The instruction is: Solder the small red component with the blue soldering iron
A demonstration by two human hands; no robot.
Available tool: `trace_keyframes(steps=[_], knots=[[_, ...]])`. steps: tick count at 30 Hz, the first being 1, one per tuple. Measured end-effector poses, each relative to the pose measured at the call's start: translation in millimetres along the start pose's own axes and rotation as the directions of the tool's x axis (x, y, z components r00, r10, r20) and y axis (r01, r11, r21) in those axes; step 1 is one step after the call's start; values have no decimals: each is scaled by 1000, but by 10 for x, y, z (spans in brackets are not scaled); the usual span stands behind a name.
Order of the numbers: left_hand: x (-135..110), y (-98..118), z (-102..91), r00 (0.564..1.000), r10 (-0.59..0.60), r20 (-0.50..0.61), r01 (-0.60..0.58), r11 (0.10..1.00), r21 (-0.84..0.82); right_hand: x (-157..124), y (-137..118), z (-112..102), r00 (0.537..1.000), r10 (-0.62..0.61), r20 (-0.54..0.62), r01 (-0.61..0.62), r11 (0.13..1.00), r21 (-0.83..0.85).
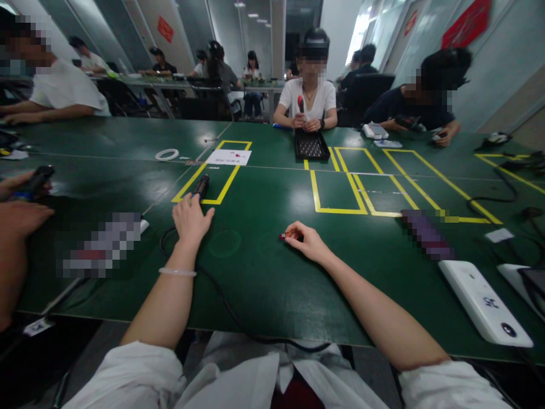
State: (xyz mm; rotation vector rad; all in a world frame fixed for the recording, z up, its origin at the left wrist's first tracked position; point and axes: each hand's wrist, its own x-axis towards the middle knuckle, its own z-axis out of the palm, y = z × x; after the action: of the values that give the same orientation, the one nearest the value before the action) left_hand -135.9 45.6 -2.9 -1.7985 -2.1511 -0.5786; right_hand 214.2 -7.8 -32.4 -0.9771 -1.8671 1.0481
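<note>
My left hand (pixel 190 220) reaches forward over the table with its thumb spread out. Its fingertips are at the near end of a black cylindrical tool (pixel 201 185), whose kind I cannot make out; it lies inside a yellow taped outline. Closer to the middle, my right hand (pixel 307 241) is closed in a pinch just above the green tabletop (pixel 259 284). Between its thumb and fingers a small red-and-orange piece (pixel 283 236) sticks out to the left, mostly hidden by the fingers.
A black cable (pixel 225 304) runs under my left forearm. A white power bank (pixel 485 304) and a phone (pixel 428 234) lie at right; a blurred device (pixel 104 244) lies at left. Across the table, a person (pixel 310 94) holds a red-handled tool above a black tray (pixel 312 158).
</note>
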Motion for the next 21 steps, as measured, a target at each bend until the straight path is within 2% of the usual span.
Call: trace_keyframes(steps=[2, 4, 6, 7, 14, 21], knots=[[43, -179, -2, 989, -119, 90, 114, 992, 62, -2, -12, -2, 1000, 2, 0, -2, 1000, -5], [77, -292, -12, 948, -214, 234, 198, 976, 89, -5, -27, -2, 1000, 7, -1, -7, 1000, -11], [101, -339, -25, 905, -258, 338, 239, 966, 97, -8, -37, -1, 1000, 14, 1, -14, 1000, -16], [108, -342, -32, 897, -258, 358, 239, 966, 98, -8, -39, -1, 1000, 16, 2, -16, 1000, -17], [69, -168, -71, 927, -185, 327, 146, 979, 139, -1, -21, -1, 1000, 3, -2, -3, 1000, -27], [-66, 220, -153, 947, -33, 320, -15, 989, 147, 7, -30, 16, 1000, 4, -20, -5, 999, -46]])
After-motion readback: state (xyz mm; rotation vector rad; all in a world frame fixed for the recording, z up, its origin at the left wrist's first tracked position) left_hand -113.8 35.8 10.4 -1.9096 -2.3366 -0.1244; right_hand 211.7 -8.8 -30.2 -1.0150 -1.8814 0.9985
